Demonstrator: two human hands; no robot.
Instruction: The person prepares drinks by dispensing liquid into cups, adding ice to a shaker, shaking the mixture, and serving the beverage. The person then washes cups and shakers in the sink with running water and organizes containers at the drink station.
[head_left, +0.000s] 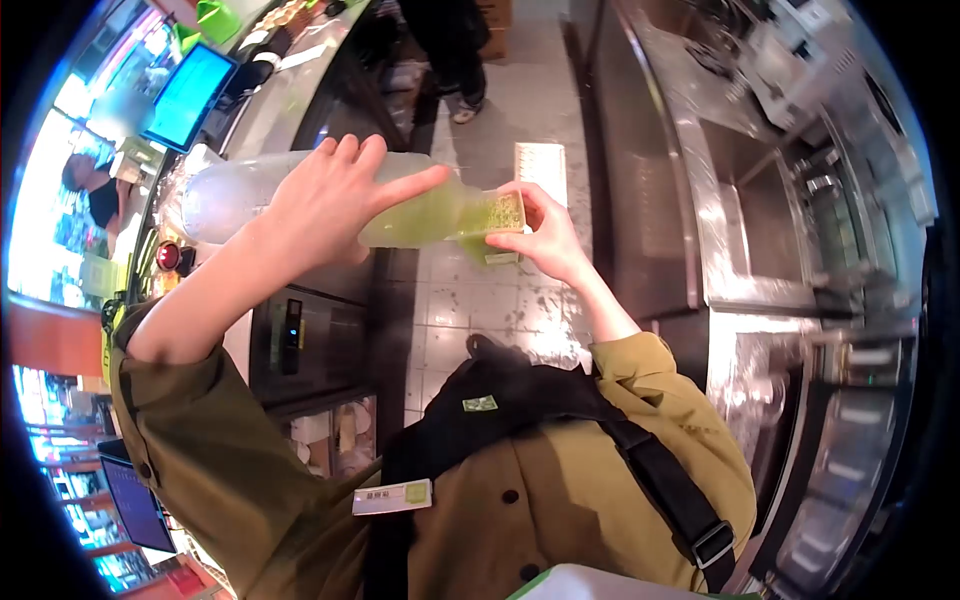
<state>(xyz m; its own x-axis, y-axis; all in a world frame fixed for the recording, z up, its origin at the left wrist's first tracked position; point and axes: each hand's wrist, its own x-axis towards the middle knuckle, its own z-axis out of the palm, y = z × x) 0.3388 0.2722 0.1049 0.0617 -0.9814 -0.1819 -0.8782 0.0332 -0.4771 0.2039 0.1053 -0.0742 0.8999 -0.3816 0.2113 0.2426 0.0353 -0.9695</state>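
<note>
From where I sat, the far left showed a bright blue monitor (190,97) above the counter (275,85), its screen carrying nothing I could read. Beyond it a person in dark clothing (103,203) was near the counter. Lower down stood a second, darker screen (137,500), and a device with a glowing red light (168,257) sat by the counter's edge.

Next came my left hand (325,200), its fingers spread and curved over a frosted plastic pitcher (235,190), gripping it, with one digit stretched out along its side. The pitcher lay almost level over the aisle, green liquid gathered towards its right end.

Below, the name badge (391,497) on the olive shirt (450,540) bore dark characters too small for me to read, beside a green square. The green patch (480,404) on the black apron (530,395) had pale marks, equally unreadable.

At the pitcher's right end I had a clear cup (506,212) with fine golden print, tilted; I could not make out any brand. My right hand (550,238) was curled round its far end, fingers and thumb parted by the cup's width. Whether pitcher and cup touched, I couldn't tell.

Farther right were a steel sink (762,205) and, below it, clear plastic containers (840,470).
</note>
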